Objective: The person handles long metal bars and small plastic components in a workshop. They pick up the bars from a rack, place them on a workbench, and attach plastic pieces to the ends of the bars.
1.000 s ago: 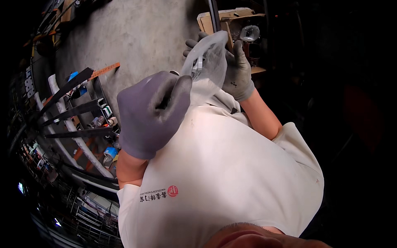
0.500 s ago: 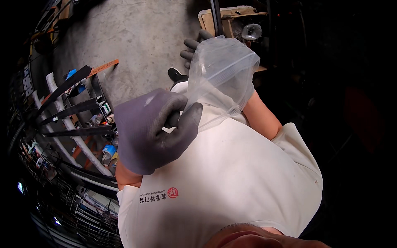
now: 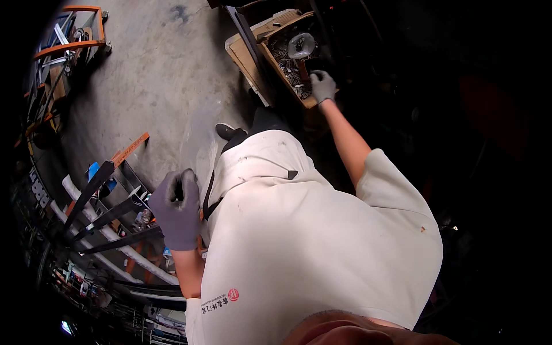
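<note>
Fingers of the left hand [image 3: 177, 208] look pinched together on a clear bag [image 3: 202, 138] near the dark shoe [image 3: 230, 131], its filling impossible to judge, while the right hand [image 3: 323, 87], grip unclear, is at an open box [image 3: 284, 75] where many small metal pieces [image 3: 284, 56] lie loose.
</note>
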